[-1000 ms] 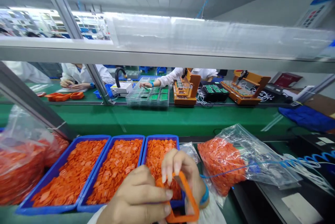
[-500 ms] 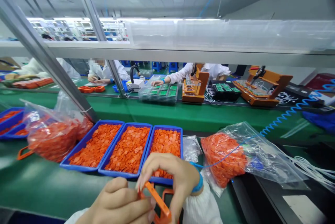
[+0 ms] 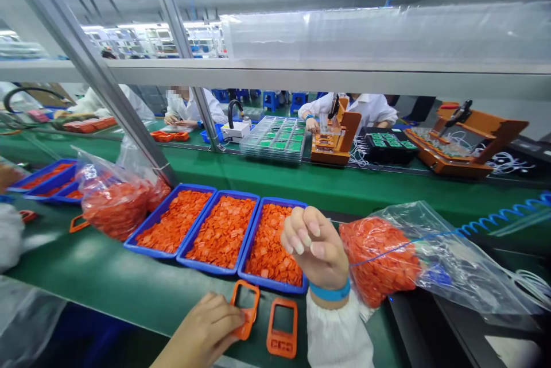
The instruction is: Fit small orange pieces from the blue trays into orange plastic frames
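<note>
My left hand (image 3: 213, 325) grips the lower end of an orange plastic frame (image 3: 255, 305), a housing with a large window, just above the green bench. A second orange housing (image 3: 282, 342), with a large window and small openings below it, lies flat to its right. My right hand (image 3: 317, 247), with a blue band at the wrist, is raised over the right edge of the nearest blue tray (image 3: 275, 286). Its fingers are loosely curled and apart from the thumb, and nothing shows in them. The tray is full of small orange pieces (image 3: 273, 241).
Two more blue trays (image 3: 206, 266) (image 3: 148, 250) of orange pieces stand to the left. Clear bags of orange parts lie at left (image 3: 114, 207) and right (image 3: 379, 259). A metal post (image 3: 107, 86) slants across the left. Co-workers sit beyond the green ledge (image 3: 241, 175).
My right hand has left the orange frame and risen toward the right tray. My left hand keeps the frame, now lower and near the bench. The view has shifted, uncovering the second housing.
</note>
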{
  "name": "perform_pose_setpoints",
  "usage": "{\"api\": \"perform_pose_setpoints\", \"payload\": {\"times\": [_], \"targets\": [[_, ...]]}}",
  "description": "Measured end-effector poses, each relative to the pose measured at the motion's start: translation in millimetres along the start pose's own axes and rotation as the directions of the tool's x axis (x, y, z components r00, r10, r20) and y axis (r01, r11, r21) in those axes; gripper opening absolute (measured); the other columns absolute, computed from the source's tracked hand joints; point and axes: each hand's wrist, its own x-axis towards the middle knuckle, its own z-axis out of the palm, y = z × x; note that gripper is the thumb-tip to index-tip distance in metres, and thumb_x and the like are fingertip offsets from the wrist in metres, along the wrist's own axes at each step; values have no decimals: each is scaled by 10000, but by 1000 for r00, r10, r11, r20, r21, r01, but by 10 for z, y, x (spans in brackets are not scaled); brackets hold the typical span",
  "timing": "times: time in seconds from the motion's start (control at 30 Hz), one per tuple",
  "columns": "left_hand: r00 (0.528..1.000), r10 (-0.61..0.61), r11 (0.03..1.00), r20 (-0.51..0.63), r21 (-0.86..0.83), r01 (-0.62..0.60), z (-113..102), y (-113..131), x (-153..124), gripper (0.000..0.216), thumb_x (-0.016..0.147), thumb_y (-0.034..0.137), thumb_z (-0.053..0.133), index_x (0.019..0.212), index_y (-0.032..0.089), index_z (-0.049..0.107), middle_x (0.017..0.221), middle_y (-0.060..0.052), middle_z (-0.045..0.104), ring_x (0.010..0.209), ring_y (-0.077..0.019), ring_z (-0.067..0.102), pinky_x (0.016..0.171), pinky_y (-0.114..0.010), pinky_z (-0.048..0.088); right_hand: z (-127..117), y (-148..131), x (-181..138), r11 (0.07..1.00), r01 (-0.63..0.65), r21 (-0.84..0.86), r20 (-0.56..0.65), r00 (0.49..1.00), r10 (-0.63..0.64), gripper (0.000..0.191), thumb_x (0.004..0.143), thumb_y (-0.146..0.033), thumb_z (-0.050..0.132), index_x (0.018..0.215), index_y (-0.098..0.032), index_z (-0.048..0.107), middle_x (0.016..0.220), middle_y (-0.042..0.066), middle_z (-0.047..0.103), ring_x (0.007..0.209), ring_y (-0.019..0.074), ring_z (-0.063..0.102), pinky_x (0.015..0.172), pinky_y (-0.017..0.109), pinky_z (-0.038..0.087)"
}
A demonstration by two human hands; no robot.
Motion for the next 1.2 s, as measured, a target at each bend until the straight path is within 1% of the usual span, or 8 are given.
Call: {"api": "perform_pose_setpoints", "payload": {"times": [0.13, 0.33, 0.43, 0.6, 0.77, 0.9, 1.1, 1.2], "targets": [[1000, -25, 999, -9, 37, 26, 141, -100, -14, 123, 1089, 290, 653, 1132, 245, 758, 1001, -26, 835, 810, -199, 702, 774, -334, 461, 2, 2, 4, 1000, -12, 23, 3, 1000, 12, 372, 780, -271, 825, 785, -262, 452, 726, -69, 367, 587, 118, 305, 560, 249, 388], [997, -66, 996, 28, 53, 65, 203, -135, -5, 124, 1084, 267, 658, 1156, 241, 756, 1041, -27, 845, 839, -212, 716, 790, -355, 464, -32, -4, 9, 1000, -18, 12, 25, 1000, 17, 385, 806, -282, 816, 796, -269, 431, 737, -70, 352, 583, 126, 294, 578, 267, 399], [999, -44, 997, -29, 69, 46, 205, -123, -13, 144, 1096, 271, 634, 1147, 237, 764, 1055, -36, 851, 831, -216, 713, 794, -355, 483, -50, -11, 18, 1000, -15, 11, 14, 1000, 15, 373, 800, -275, 821, 791, -268, 448, 734, -69, 358, 582, 127, 300, 574, 266, 396], [989, 59, 993, -137, 114, -43, 158, -80, -30, 232, 1150, 301, 538, 1166, 214, 752, 1028, -31, 856, 777, -193, 693, 741, -352, 459, -50, -42, 25, 998, -54, 34, -34, 998, 55, 345, 780, -241, 821, 763, -248, 477, 723, -66, 384, 587, 114, 319, 600, 258, 401], [990, 101, 994, -100, 62, -95, 92, -28, -67, 168, 1129, 261, 578, 1111, 213, 739, 1052, -14, 861, 769, -191, 689, 703, -371, 421, -42, -53, 36, 997, -61, 41, -42, 997, 62, 355, 774, -242, 829, 748, -245, 475, 725, -65, 385, 587, 113, 318, 614, 265, 412], [991, 101, 994, -83, 43, -98, 148, -77, -55, 178, 1134, 258, 566, 1127, 214, 738, 1057, -30, 862, 788, -194, 706, 698, -368, 405, -51, -49, 45, 997, -56, 53, -26, 998, 57, 322, 781, -219, 813, 758, -241, 492, 718, -64, 392, 595, 113, 338, 619, 258, 404], [997, 57, 998, -61, 18, -56, 261, -230, 20, 275, 1140, 407, 557, 1083, 223, 754, 1083, -40, 860, 852, -211, 743, 736, -366, 443, -63, -44, 44, 998, -49, 25, -34, 998, 50, 345, 779, -237, 822, 752, -246, 479, 713, -67, 393, 588, 116, 329, 607, 262, 393], [998, 36, 999, -49, 24, -35, 247, -139, 18, 301, 1126, 461, 575, 1109, 228, 766, 1112, -60, 852, 871, -211, 758, 746, -356, 475, -59, -44, 44, 999, -43, 10, -48, 998, 43, 372, 778, -251, 832, 738, -249, 462, 708, -70, 387, 578, 114, 315, 598, 265, 394]]}}
